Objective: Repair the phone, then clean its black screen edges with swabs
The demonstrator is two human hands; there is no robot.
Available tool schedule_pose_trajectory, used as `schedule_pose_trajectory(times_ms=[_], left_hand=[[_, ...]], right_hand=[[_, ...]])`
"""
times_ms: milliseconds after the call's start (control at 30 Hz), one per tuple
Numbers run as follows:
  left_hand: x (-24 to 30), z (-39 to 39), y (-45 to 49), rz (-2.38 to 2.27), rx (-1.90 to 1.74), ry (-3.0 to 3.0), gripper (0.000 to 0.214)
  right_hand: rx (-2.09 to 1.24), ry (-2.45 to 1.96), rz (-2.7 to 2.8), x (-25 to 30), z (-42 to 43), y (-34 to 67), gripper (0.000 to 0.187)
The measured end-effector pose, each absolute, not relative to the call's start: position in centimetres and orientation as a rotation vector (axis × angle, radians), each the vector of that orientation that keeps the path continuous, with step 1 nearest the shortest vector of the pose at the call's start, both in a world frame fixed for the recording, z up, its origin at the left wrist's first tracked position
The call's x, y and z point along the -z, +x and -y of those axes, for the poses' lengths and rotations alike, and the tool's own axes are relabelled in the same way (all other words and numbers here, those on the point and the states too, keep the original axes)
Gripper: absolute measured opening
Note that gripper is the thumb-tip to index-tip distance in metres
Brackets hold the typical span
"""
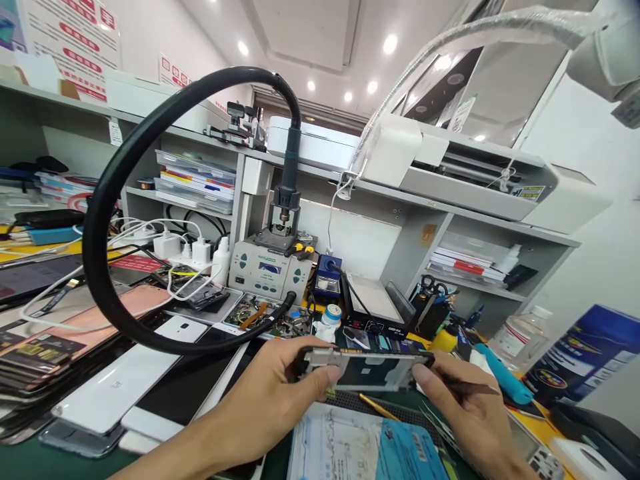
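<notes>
My left hand (280, 393) is closed around the left end of an opened phone frame (367, 371), held edge-up above the bench. My right hand (463, 403) steadies the frame's right end with the thumb and pinches thin dark tweezers (475, 387) whose tips point right. The frame's inner side, silver and black, faces me.
A hot-air rework station (270, 265) with a looping black hose (107, 220) stands behind. Phones and back covers (120, 380) lie stacked at left. A heating plate (373, 303), a clear bottle (517, 333), a blue tool (503, 377) and a printed sheet (360, 447) surround the hands.
</notes>
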State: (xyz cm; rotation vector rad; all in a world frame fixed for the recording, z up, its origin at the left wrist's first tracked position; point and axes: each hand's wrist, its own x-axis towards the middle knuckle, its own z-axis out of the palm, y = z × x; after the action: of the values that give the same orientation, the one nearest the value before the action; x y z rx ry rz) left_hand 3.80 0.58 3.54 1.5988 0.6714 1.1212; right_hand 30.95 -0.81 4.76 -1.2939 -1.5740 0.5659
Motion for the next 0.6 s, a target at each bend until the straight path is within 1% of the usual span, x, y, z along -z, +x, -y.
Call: schedule_pose_trajectory(times_ms=[67, 133, 200, 233, 300, 367, 467, 500, 600], left_hand=[[-3.5, -0.8, 3.9, -0.619, -1.096, 1.371, 0.022], [-3.7, -1.0, 3.9, -0.591, -1.05, 1.161, 0.027], [-3.9, -1.4, 3.8, -0.583, -1.001, 1.025, 0.025], [-4.0, -1.5, 3.7, -0.569, -0.981, 0.988, 0.024], [-4.2, -1.7, 3.5, -0.526, -0.951, 0.951, 0.029], [-4.4, -1.7, 3.3, -0.452, -0.93, 0.927, 0.032], [-4.4, -1.4, 3.2, -0.351, -0.938, 0.916, 0.015], [-4.4, -1.3, 3.2, -0.336, -0.945, 0.931, 0.013], [-4.4, -0.9, 3.3, -0.354, -0.953, 0.999, 0.025]], right_hand=[[-0.795, -1.298, 1.505, -4.7, 0.8, 30.7, 0.052], [-1.063, -1.329, 1.396, -4.6, 0.7, 30.4, 0.048], [-1.312, -1.383, 1.246, -4.5, 0.6, 30.2, 0.043], [-1.417, -1.408, 1.166, -4.4, 0.5, 30.1, 0.043], [-1.587, -1.426, 1.023, -4.3, 0.2, 30.1, 0.049], [-1.709, -1.394, 0.91, -4.2, -0.2, 30.4, 0.055], [-1.834, -1.311, 0.786, -4.0, -0.6, 30.8, 0.057], [-1.867, -1.285, 0.757, -3.9, -0.6, 30.9, 0.057], [-1.953, -1.214, 0.701, -3.8, -0.7, 31.2, 0.055]])
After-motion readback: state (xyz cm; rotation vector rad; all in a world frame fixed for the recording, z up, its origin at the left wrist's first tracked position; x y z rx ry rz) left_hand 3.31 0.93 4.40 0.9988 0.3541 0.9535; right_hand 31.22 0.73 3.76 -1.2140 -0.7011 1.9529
